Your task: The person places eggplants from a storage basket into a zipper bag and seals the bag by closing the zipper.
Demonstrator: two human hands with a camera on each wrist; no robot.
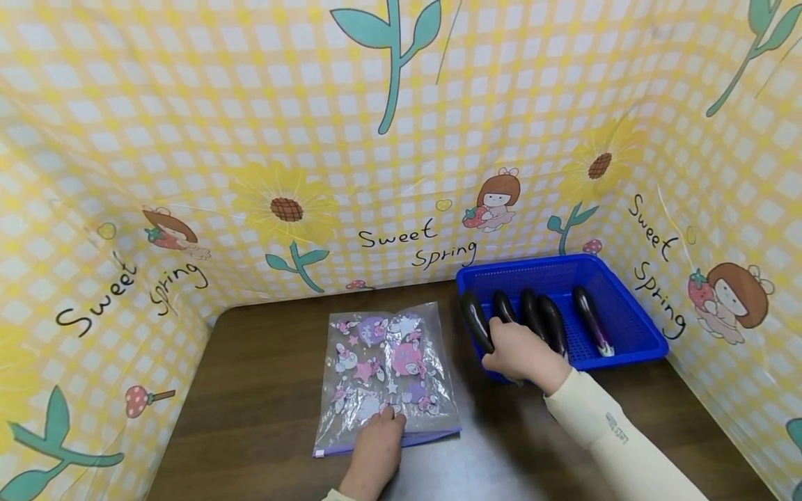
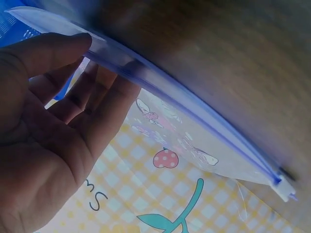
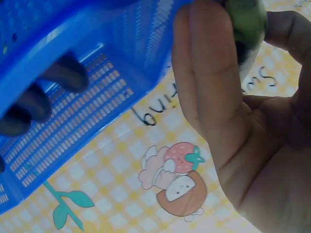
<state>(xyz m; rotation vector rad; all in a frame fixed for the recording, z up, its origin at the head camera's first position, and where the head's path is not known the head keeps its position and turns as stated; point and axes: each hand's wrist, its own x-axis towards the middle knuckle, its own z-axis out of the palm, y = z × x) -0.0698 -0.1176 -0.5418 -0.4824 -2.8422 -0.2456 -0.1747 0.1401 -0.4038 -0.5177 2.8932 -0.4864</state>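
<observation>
The right hand (image 1: pixel 521 351) grips one dark eggplant (image 1: pixel 474 316) near its stem end, at the left side of the blue basket (image 1: pixel 551 273), right of centre in the head view. The left hand (image 1: pixel 378 445), at the lower middle, pinches the purple zip edge (image 1: pixel 432 437) of a clear printed bag (image 1: pixel 382 369) which lies on the brown surface (image 1: pixel 263 390). Whether this eggplant touches the basket's left wall cannot be told with certainty.

The main danger seems to be the right grip: it holds only one end, so the long, smooth body could swing or slip and knock the wall. The bag is thin — an uneven pull by the left hand could crease it or drag it askew.

About the edges: the basket's back rim is close to the patterned cloth (image 1: pixel 376 174), so little room is there at the upper right. Between bag and basket is only a narrow strip of surface. The wider open room is left of the bag — toward the lower left of the frame.
</observation>
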